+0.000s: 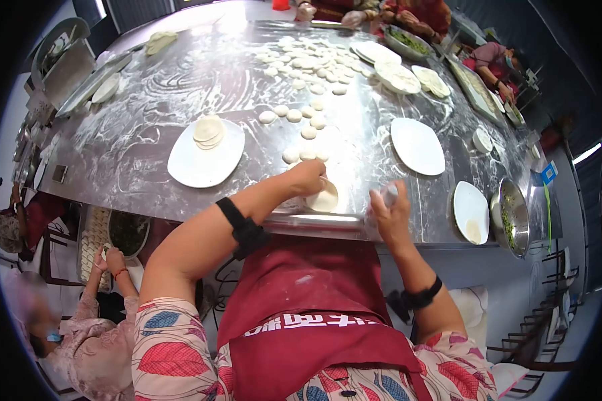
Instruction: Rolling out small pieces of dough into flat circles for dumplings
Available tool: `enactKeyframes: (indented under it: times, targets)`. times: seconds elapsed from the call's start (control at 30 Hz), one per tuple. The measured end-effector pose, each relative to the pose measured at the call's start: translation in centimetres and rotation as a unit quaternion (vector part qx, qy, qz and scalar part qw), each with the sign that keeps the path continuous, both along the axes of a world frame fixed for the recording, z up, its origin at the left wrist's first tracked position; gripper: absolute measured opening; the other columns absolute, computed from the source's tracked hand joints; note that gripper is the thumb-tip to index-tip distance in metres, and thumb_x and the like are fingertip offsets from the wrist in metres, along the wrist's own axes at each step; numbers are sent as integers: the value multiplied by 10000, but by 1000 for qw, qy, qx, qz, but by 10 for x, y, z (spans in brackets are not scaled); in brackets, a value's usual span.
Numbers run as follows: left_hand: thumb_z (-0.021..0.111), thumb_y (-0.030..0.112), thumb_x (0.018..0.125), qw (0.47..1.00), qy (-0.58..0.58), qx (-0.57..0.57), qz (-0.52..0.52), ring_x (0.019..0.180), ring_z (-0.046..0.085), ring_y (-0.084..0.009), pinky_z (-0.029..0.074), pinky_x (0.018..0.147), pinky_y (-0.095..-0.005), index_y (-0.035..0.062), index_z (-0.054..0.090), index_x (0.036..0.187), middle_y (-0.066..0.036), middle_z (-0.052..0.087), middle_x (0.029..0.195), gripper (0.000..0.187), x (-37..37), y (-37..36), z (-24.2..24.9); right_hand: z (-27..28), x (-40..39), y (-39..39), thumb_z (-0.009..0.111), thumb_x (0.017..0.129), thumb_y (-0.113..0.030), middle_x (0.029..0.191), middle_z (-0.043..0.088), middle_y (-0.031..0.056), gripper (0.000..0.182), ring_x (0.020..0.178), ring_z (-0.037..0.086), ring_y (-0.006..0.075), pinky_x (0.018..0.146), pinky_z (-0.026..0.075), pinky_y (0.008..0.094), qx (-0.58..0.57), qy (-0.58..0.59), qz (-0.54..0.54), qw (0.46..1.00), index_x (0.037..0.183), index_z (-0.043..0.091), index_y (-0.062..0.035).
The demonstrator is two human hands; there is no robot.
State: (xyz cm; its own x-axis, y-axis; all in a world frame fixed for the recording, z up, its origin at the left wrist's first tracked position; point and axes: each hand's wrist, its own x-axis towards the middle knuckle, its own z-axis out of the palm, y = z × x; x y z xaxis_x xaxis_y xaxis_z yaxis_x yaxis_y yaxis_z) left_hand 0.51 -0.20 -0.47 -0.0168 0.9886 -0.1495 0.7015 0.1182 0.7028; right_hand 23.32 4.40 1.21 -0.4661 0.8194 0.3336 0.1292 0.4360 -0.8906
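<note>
My left hand (308, 177) pinches the edge of a flat round dough wrapper (325, 199) lying on the floured steel table (147, 134) near its front edge. My right hand (389, 212) presses on a rolling pin (314, 224) that lies across the table edge just below the wrapper. Several small dough pieces (304, 130) lie in a loose line beyond my left hand. To the left stands a white plate (204, 164) carrying a small stack of rolled wrappers (209, 130).
An empty white plate (417, 145) sits to the right; another plate (471, 212) and a steel bowl of green filling (510, 217) stand at the far right edge. More dough pieces and plates of wrappers (398, 77) lie farther back. Other people work around the table.
</note>
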Motion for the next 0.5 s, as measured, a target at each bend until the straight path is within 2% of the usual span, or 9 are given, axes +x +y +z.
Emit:
enactKeyframes:
  times: [0.07,0.13,0.17,0.2,0.27,0.37,0.47,0.5]
  targets:
    - [563,106,789,996,-77,-26,39,722,589,-239,450,663,-347,-15,603,869,-168,629,770,150,2,-11,8,-5,0,0,638,828,-96,604,575,86,253,488,562,146,440,441,281,-8,14,-3,1000,916,415,-16]
    - [586,136,807,998,-41,-35,17,726,584,-228,447,659,-340,-8,595,884,-155,629,779,163,5,-12,10,3,-22,17,641,825,-105,599,569,93,260,483,560,158,445,440,287,13,12,-15,1000,921,418,-14]
    - [595,148,809,1000,-17,-18,14,726,586,-234,447,659,-343,-6,597,878,-156,629,779,170,8,-10,13,-1,-37,33,644,818,-119,596,560,108,276,480,556,180,457,439,302,80,-3,-27,996,930,416,-10]
    - [603,161,810,1000,6,0,12,727,588,-239,448,660,-345,-5,599,873,-157,630,779,177,12,-8,16,3,-50,39,647,811,-131,598,553,120,291,482,552,195,468,441,317,48,1,-23,999,934,416,-5]
    - [609,170,805,1000,20,-19,6,750,601,-253,454,676,-352,-4,611,896,-161,637,797,196,17,-5,19,1,-62,51,641,816,-119,611,561,111,270,487,551,175,466,443,304,62,-32,-26,997,921,419,-8]
    - [594,161,806,997,59,-42,-20,800,615,-269,462,706,-358,-12,622,946,-177,646,845,224,13,1,13,11,-35,23,633,824,-107,606,561,91,245,493,552,151,457,441,291,45,-14,-39,998,905,422,-12]
    - [569,139,812,999,-24,-11,37,806,608,-261,460,708,-359,-21,616,933,-180,643,857,206,6,-6,3,-2,4,-5,623,832,-96,602,562,72,228,498,555,134,448,440,281,-21,20,0,1000,904,422,-16]
    - [569,138,815,998,-64,-13,25,811,600,-247,457,711,-357,-26,610,923,-176,639,865,200,2,-12,6,1,1,-3,621,832,-94,599,560,73,226,498,557,137,445,438,281,4,11,-4,1000,904,421,-17]
